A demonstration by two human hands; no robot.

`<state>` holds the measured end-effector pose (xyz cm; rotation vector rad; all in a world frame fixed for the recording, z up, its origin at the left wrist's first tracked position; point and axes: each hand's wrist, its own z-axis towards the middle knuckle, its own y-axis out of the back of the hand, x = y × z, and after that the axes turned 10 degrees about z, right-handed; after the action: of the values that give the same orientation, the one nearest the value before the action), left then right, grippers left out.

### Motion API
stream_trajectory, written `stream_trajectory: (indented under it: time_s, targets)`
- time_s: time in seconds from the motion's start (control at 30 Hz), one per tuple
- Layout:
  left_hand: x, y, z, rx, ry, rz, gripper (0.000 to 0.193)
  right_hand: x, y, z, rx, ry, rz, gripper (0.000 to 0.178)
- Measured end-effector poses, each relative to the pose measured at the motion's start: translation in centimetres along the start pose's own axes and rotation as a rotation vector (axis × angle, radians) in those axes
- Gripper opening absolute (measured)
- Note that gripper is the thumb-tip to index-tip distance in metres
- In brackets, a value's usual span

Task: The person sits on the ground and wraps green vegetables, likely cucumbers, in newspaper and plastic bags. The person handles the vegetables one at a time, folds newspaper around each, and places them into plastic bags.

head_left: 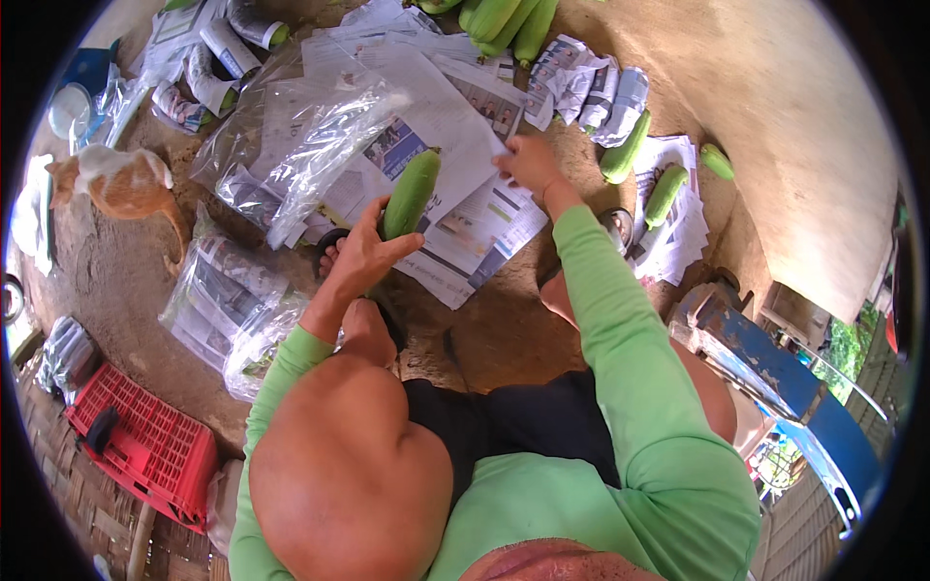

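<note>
My left hand (373,245) holds a long green gourd (412,194) upright-tilted above spread sheets of newspaper (441,126), its thumb and fingers around the lower part. My right hand (533,167) is at the right edge of the top sheet, fingers closed on the paper's edge. Right of that hand lie gourds wrapped in newspaper (620,107) and a bare gourd (625,150). Another bare gourd (666,196) rests on a stack of cut newspaper (683,242). Clear plastic bags (325,155) cover the left part of the spread sheets.
More bare gourds (504,24) are heaped at the far side, and wrapped ones (208,77) lie far left. An orange and white cat (121,184) is at the left. A filled plastic bag (228,300) lies nearer, above a red crate (145,441). A blue bench (775,378) stands right.
</note>
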<state>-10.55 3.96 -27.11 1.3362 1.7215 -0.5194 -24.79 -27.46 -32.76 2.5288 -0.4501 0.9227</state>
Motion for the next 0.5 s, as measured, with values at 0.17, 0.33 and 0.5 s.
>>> stream_trajectory:
  time_s: [0.17,0.33,0.5]
  targets:
    - [-0.2,-0.8,2.9,0.036,-0.17,0.245,0.08,-4.9,-0.5,-5.3,0.005,-0.146,0.223,0.042]
    - [1.1,-2.4,6.5,0.0,-0.343,0.394,0.074,-6.7,-1.2,-7.3,0.037,-0.218,0.279,0.041]
    - [3.2,-3.7,7.3,-0.009,-0.311,0.517,0.075,-5.7,-0.8,-7.7,0.032,-0.226,0.301,0.048]
